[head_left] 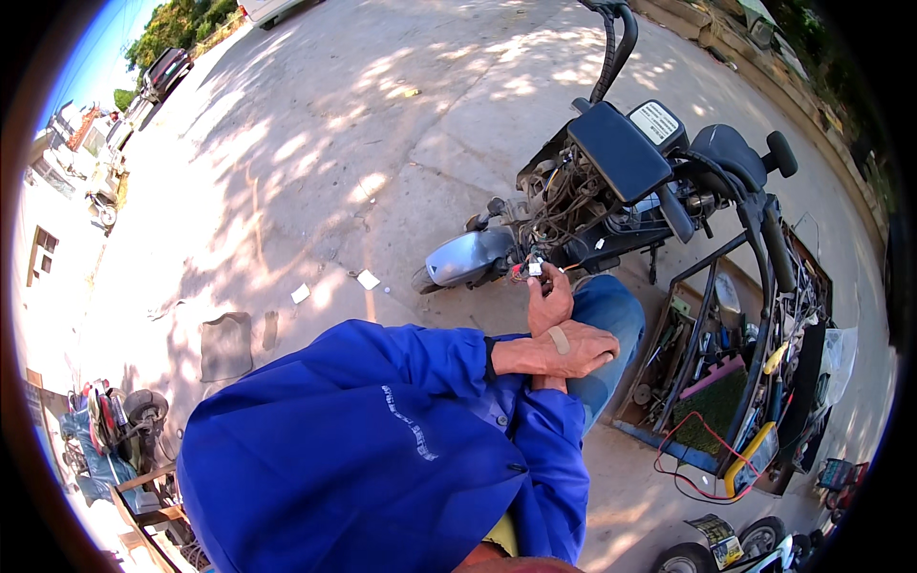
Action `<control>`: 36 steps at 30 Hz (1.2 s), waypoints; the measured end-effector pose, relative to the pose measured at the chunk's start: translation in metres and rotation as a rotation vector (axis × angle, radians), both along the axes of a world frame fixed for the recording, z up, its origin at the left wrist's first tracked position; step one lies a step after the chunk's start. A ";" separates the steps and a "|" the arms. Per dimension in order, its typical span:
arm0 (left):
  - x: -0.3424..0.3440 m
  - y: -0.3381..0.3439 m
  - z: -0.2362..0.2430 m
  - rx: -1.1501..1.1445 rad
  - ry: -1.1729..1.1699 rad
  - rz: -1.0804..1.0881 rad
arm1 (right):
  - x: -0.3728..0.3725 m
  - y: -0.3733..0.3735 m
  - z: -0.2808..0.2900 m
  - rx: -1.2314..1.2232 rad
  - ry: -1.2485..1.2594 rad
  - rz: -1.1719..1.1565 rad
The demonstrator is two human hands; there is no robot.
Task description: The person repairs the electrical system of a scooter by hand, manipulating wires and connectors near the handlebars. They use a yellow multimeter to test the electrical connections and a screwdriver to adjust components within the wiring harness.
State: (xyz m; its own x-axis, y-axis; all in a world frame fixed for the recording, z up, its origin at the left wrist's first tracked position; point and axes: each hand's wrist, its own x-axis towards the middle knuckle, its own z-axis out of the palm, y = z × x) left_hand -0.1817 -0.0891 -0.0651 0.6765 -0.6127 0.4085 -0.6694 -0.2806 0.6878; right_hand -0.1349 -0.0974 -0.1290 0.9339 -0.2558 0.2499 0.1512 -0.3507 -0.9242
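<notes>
White wire connector pinched beside an opened-up scooter

Its smooth, dark panel overhangs a tangle of thin wiring; a rounded, silvery fender curves over the front wheel. The left grip lies across the right forearm, fingers curled; whether it holds anything, I cannot tell. The right grip closes on the boxy, plastic-looking connector, just right of the fender. Wire handling seems in hand; the next move likely calls for a steady pinch.

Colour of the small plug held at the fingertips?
The plug is white; it shows in the head view, the only one.
</notes>
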 end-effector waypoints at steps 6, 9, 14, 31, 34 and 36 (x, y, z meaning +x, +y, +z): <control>0.001 -0.002 -0.001 0.003 0.001 -0.031 | 0.001 -0.002 -0.005 -0.007 -0.015 0.001; 0.001 -0.002 0.000 0.003 -0.006 -0.033 | 0.001 -0.002 -0.004 -0.028 -0.025 -0.002; 0.002 -0.002 0.003 -0.025 -0.028 -0.062 | -0.001 -0.003 0.000 -0.042 -0.039 -0.014; 0.001 0.002 -0.008 0.012 -0.044 -0.045 | -0.003 0.002 -0.001 -0.060 -0.113 -0.024; 0.000 -0.003 -0.007 -0.013 -0.055 -0.052 | -0.003 -0.005 -0.001 -0.055 -0.080 -0.037; -0.001 -0.003 -0.007 0.004 -0.053 -0.039 | -0.004 -0.004 -0.002 -0.035 -0.049 -0.032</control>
State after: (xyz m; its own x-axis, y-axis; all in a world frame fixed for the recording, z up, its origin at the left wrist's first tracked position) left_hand -0.1826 -0.0921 -0.0725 0.6296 -0.6399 0.4406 -0.7155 -0.2565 0.6498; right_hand -0.1385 -0.1012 -0.1305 0.9119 -0.2756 0.3043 0.1841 -0.3881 -0.9031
